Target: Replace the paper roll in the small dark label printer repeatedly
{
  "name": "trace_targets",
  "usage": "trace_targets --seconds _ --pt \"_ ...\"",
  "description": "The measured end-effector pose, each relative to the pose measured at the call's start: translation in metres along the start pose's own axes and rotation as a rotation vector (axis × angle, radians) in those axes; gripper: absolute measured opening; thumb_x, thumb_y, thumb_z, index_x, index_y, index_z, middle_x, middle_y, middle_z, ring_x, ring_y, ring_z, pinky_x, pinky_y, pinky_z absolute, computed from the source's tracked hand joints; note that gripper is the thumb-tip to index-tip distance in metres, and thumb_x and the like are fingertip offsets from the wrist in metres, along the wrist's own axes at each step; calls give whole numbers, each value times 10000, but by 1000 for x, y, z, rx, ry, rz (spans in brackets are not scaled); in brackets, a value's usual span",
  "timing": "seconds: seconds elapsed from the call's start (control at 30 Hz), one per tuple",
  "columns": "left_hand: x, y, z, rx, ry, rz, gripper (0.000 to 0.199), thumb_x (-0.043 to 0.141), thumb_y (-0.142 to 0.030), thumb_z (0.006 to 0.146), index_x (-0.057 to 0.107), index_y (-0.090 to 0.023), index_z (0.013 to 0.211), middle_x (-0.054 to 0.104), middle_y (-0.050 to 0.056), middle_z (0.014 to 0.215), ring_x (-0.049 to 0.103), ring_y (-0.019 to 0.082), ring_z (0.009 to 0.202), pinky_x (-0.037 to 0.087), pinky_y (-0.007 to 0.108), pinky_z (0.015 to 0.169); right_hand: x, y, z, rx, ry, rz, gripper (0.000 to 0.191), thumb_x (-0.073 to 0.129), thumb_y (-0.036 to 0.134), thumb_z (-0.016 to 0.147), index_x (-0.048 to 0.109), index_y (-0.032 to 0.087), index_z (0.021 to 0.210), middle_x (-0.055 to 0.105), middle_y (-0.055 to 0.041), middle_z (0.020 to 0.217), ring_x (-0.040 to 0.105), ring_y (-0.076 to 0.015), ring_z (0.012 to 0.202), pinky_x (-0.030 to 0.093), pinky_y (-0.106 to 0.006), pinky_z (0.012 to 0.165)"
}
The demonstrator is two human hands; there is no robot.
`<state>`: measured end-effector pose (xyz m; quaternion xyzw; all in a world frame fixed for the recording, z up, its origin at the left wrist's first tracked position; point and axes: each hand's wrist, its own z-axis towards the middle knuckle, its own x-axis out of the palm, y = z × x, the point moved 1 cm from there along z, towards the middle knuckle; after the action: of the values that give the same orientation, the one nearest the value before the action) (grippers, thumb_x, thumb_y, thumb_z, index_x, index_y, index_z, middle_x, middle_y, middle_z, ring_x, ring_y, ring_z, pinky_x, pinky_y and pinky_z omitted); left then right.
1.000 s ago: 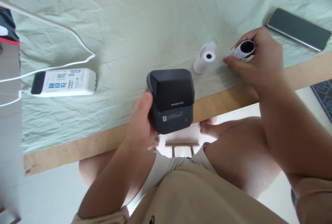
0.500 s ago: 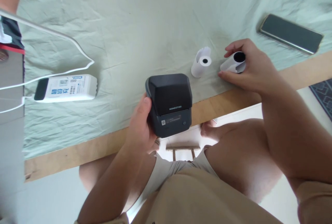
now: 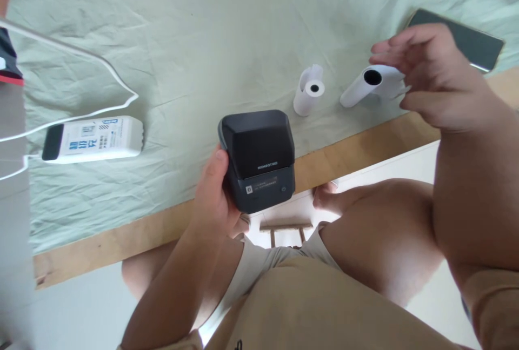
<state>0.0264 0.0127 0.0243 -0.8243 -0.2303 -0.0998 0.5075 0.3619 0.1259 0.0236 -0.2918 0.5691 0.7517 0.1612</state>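
Observation:
My left hand (image 3: 214,190) grips the left side of a dark box-shaped printer (image 3: 259,161), which has a small lit label on its front, over the table's near edge. To the right of it, a small white paper roll (image 3: 308,96) stands on the green cloth. A second white roll (image 3: 357,88) with a wide dark core lies tilted beside it, its loose paper end spread to the right. My right hand (image 3: 430,69) is just right of that roll, fingers apart and holding nothing, partly covering a dark phone (image 3: 474,42).
A white power bank (image 3: 101,138) with a dark end lies on the cloth at the left, with a white cable (image 3: 101,61) looping above it. The wooden table edge (image 3: 113,236) runs in front of my legs. Part of a person's arm shows at the upper left.
My right hand has let go of the wide-cored roll and moved right and up; the roll's loose paper now spreads out. My left hand still holds the printer.

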Motion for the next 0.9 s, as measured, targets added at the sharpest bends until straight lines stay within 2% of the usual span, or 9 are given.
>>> trace_targets --seconds 0.13,0.3,0.4,0.47,0.53,0.63,0.73,0.8,0.9 --pt "2 1 1 54 -63 -109 256 830 -456 809 716 -229 774 778 18 847 703 189 700 567 273 499 3 -3 2 -54 -96 32 562 714 206 775 626 332 1315 689 -85 1409 701 -207 1223 523 -418 934" --pt "4 0 1 9 -104 -46 319 642 -488 968 728 -223 812 753 37 824 703 193 678 566 284 515 21 16 4 44 -64 -364 714 902 293 690 671 259 1364 684 -138 1385 656 -256 1252 478 -428 1084" --pt "0 -1 0 21 -92 1 346 633 -536 963 732 -222 856 731 45 826 698 198 652 537 294 475 24 18 8 83 -39 -499 574 838 432 756 723 252 1289 724 -138 1310 682 -261 1188 484 -445 1041" --pt "-6 1 1 -8 -52 13 368 625 -582 952 734 -231 941 742 56 870 697 205 641 491 288 426 24 17 10 75 -26 -508 451 754 427 801 735 261 1220 740 -132 1280 690 -261 1158 489 -453 1011" --pt "-12 4 1 -102 46 11 426 646 -639 912 726 -247 1057 754 62 893 684 212 596 436 280 370 26 19 10 73 -43 -522 401 694 321 798 731 247 1189 746 -140 1237 692 -254 1111 503 -436 964" --pt "-19 7 2 -160 98 -28 499 729 -659 828 700 -269 1138 757 48 884 646 204 516 388 269 305 34 28 10 80 -111 -572 441 607 154 767 729 196 1188 733 -157 1175 679 -233 1056 512 -395 922" --pt "-23 8 3 -148 101 -44 511 750 -645 815 686 -279 1165 752 37 871 635 196 474 401 272 281 45 37 9 78 -88 -594 493 575 74 754 726 170 1214 715 -160 1183 662 -224 1054 507 -368 927" --pt "-24 8 3 -159 131 -56 513 734 -661 823 677 -288 1172 741 27 836 608 185 421 386 272 257 50 40 10 90 -66 -587 468 643 120 789 715 172 1249 699 -168 1236 652 -237 1087 503 -368 930" --pt "-26 9 3 -204 179 -63 543 728 -697 817 671 -297 1179 743 22 817 595 189 390 372 280 236 53 40 13 135 -97 -595 400 753 301 843 722 169 1219 691 -183 1232 647 -249 1064 495 -384 934"
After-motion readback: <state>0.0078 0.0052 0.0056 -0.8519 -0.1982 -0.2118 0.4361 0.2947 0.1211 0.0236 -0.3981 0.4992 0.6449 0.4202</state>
